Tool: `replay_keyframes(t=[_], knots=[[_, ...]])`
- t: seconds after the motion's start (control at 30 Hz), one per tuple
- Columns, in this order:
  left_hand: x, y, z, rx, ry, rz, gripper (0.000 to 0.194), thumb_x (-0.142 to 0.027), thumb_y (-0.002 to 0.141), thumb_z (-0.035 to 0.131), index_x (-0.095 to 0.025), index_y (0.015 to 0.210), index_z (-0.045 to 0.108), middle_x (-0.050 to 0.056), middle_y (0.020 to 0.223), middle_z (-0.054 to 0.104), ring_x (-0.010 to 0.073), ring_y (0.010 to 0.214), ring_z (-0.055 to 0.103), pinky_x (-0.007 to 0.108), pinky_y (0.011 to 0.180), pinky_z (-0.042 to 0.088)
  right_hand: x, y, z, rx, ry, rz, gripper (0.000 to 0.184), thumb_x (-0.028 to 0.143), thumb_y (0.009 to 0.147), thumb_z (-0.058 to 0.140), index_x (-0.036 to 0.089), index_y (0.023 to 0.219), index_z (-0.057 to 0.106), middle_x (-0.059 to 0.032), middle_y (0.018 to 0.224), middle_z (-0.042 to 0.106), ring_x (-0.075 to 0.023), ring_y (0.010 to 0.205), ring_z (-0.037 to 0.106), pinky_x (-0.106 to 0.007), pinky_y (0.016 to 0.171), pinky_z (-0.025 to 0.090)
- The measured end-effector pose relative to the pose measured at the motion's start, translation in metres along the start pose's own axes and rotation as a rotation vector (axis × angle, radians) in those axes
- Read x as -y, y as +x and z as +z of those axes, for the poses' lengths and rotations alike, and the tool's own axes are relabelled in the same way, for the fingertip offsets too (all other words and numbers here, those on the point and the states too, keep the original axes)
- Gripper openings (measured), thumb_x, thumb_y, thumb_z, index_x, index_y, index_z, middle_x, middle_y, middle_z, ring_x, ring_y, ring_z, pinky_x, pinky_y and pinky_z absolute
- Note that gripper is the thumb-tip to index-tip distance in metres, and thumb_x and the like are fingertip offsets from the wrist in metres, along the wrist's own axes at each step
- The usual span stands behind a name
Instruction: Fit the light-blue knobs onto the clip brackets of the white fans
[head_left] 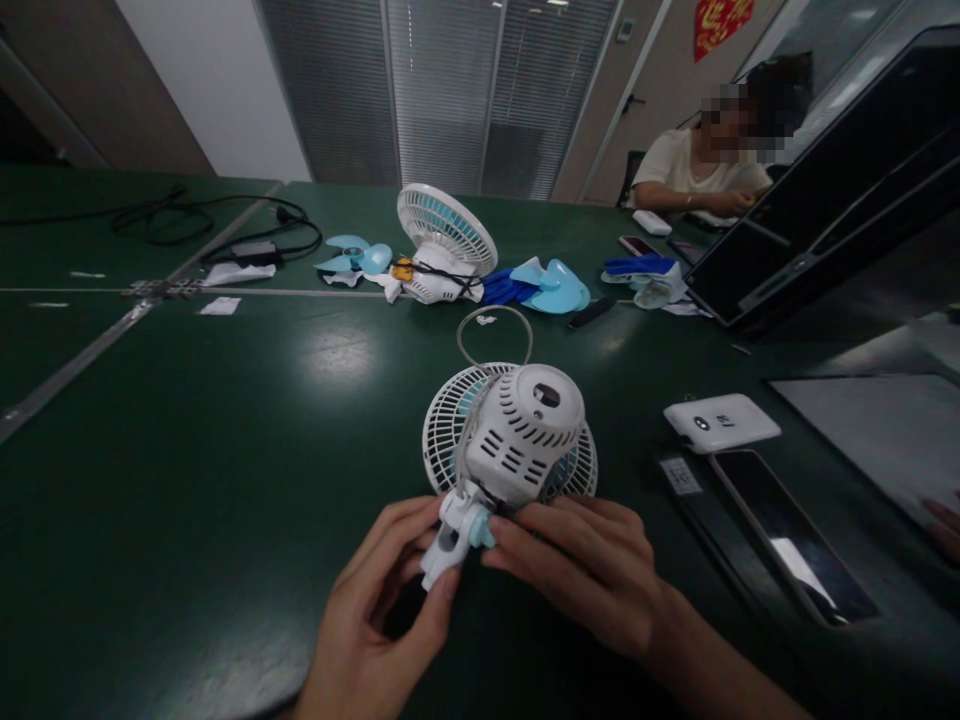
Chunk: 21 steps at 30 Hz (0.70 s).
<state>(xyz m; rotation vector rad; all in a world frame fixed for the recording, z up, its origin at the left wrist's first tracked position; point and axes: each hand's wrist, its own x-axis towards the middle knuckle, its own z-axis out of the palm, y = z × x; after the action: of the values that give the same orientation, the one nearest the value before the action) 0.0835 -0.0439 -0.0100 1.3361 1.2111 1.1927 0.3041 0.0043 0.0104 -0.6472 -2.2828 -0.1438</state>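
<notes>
A small white clip fan (517, 430) lies face down on the green table, its vented motor housing upward and its round grille (444, 425) underneath. My left hand (382, 600) grips the fan's white clamp (442, 550) between thumb and fingers. Against the light blue knob (480, 527) at the clamp's joint, the thumb and fingertips of my right hand (585, 570) are closed. The rest of that hand lies beside the housing and grille. A pale cord (531, 340) loops out behind the fan.
Farther back are a second fan (450, 240), two light blue fan blades (555, 287) and blue-and-white gloves (649, 275). To the right lie a phone (791, 535), a white device (721, 422) and a large black screen (847, 190). Another person (697, 165) sits behind. Black cables (172, 215) lie far left.
</notes>
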Motion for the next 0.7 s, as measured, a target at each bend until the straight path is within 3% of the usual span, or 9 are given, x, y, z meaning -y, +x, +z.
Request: replay_keyframes(t=[0.23, 0.37, 0.47, 0.7], knots=[[0.002, 0.0, -0.002, 0.014, 0.01, 0.007, 0.033, -0.02, 0.091, 0.068, -0.033, 0.121, 0.072, 0.004, 0.121, 0.068, 0.0173, 0.104, 0.071, 0.021, 0.087, 0.061, 0.009, 0.001, 0.013, -0.071, 0.014, 0.155, 0.004, 0.016, 0.091, 0.073, 0.016, 0.093, 0.069, 0.0018, 0.079, 0.07, -0.0075, 0.066, 0.066, -0.021, 0.064, 0.052], [0.002, 0.001, -0.001, 0.002, -0.003, 0.008, 0.031, -0.02, 0.091, 0.068, -0.031, 0.12, 0.073, 0.006, 0.122, 0.069, 0.0195, 0.107, 0.071, 0.023, 0.088, 0.062, 0.001, 0.0, 0.002, 0.004, 0.021, 0.006, 0.021, 0.015, 0.096, 0.064, 0.017, 0.116, 0.07, -0.0009, 0.087, 0.071, -0.009, 0.067, 0.065, -0.023, 0.059, 0.051], [0.001, 0.0, -0.001, 0.008, -0.001, 0.011, 0.031, -0.02, 0.091, 0.068, -0.029, 0.12, 0.073, 0.007, 0.121, 0.069, 0.0204, 0.107, 0.071, 0.025, 0.088, 0.062, -0.004, -0.001, -0.004, 0.065, 0.01, -0.071, 0.026, 0.012, 0.098, 0.055, 0.015, 0.12, 0.07, -0.0032, 0.089, 0.071, -0.011, 0.067, 0.066, -0.024, 0.056, 0.051], [0.002, -0.001, -0.004, 0.021, 0.016, 0.005, 0.032, -0.02, 0.093, 0.067, -0.034, 0.121, 0.07, 0.003, 0.122, 0.067, 0.0162, 0.108, 0.07, 0.019, 0.09, 0.06, 0.007, -0.003, 0.012, -0.054, -0.025, 0.123, 0.009, 0.018, 0.089, 0.075, 0.017, 0.097, 0.071, 0.002, 0.081, 0.07, -0.0079, 0.065, 0.065, -0.022, 0.064, 0.053]])
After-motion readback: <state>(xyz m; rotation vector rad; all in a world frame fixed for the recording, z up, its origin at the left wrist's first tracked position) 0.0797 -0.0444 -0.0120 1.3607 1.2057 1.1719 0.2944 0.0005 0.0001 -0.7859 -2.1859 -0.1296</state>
